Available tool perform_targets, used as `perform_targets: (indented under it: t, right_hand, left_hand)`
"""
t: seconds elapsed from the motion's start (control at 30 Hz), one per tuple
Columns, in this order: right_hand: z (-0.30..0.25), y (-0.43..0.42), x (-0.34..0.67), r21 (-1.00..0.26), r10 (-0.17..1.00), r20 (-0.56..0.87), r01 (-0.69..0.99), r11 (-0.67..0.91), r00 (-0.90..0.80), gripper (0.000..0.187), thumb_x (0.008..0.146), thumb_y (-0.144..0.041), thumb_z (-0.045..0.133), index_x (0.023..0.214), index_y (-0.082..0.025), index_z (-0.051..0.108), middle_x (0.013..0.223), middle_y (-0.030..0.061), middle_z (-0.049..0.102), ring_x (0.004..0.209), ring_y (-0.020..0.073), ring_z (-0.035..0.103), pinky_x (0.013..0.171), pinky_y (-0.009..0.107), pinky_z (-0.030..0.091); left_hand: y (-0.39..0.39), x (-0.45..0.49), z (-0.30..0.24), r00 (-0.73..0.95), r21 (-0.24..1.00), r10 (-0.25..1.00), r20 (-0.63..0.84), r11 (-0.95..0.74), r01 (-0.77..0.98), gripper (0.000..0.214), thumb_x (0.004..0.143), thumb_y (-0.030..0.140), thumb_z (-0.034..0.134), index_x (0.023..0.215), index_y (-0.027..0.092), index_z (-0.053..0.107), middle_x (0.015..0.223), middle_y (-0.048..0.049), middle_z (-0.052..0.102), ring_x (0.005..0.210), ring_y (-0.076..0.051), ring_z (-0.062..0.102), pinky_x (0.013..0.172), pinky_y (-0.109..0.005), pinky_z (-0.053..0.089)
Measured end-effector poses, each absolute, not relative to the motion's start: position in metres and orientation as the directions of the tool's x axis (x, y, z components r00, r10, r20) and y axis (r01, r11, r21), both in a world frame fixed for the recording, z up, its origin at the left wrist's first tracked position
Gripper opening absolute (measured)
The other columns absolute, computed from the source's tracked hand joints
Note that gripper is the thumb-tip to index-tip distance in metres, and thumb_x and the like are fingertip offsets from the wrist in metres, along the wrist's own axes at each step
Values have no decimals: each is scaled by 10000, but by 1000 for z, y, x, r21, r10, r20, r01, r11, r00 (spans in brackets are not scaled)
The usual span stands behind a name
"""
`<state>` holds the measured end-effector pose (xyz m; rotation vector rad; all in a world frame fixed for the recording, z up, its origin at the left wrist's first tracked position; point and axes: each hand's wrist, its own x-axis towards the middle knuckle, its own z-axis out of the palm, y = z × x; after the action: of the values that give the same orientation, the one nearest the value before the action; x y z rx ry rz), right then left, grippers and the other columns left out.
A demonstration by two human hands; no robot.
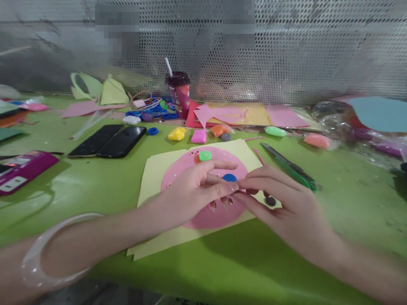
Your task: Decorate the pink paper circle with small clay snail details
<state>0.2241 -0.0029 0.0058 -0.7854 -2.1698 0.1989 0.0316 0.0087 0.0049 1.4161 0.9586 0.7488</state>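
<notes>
- The pink circle (pixel 216 221), which looks like paper or thin card, lies flat beneath the hands, dotted with tiny bits. I'd judge it light, easily creased and best steadied by its bare lower rim.
- On or just above it sits a blue disc (pixel 229 178), partly behind the fingertips; I can't tell whether they touch it. It looks like soft modelling clay, so I'd pinch its edge lightly; a hard squeeze would likely dent it.
- The green disc (pixel 205 156) near the circle's top seems just as soft and probably a bit tacky.
- The left hand (pixel 200 184) reaches across with thumb and fingers bent inward; the right hand (pixel 286 199) meets it, fingertips drawn together. Something tiny may be pinched there, but from here I can't tell.
- Under the circle are pale yellow sheets (pixel 152 228), thin and likely to slide; a corner is the handiest grip.
- A dark lump (pixel 270 201) lies by the right hand, and beyond it a green cutter (pixel 289 166), stiff, safest taken by its handle.
- Farther back on the green counter (pixel 356 212) are a yellow packet (pixel 177 134) and a lidded cup (pixel 179 95).
</notes>
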Motion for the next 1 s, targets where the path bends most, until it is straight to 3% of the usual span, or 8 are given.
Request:
perform_targets:
  t: [0.17,0.43,0.67,1.0]
  right_hand:
    - [6,-3,224,-378,585,647,461,803,-489,103,835,-73,603,874,-164,631,848,23,643,802,91,606,718,195,524]
    - [10,-1,223,-434,640,634,485,759,-434,126,826,-75,591,871,-190,616,805,14,619,703,98,581,534,210,470]
    - [6,13,230,-504,709,542,501,704,-451,109,826,-90,575,859,-179,629,776,9,600,652,91,545,532,218,448]
    - [1,17,235,-460,630,518,432,775,-578,83,858,-113,570,861,-171,630,788,32,609,708,98,579,624,212,503]
  left_hand:
    - [7,32,5,454,992,885,-107,64,111,393,828,361,635,1190,251,532,699,45,659,629,-111,592,592,-218,492]
    - [10,30,4,419,990,905,-76,17,142,302,826,343,636,1114,266,589,738,39,693,620,-103,606,637,-232,493]
    - [21,25,8,280,991,960,-13,-24,128,241,839,356,620,1047,236,614,751,10,700,528,-75,507,473,-173,389]
    - [39,17,3,141,997,989,33,-42,57,195,846,323,608,987,189,612,729,-2,683,514,-70,437,448,-171,336]
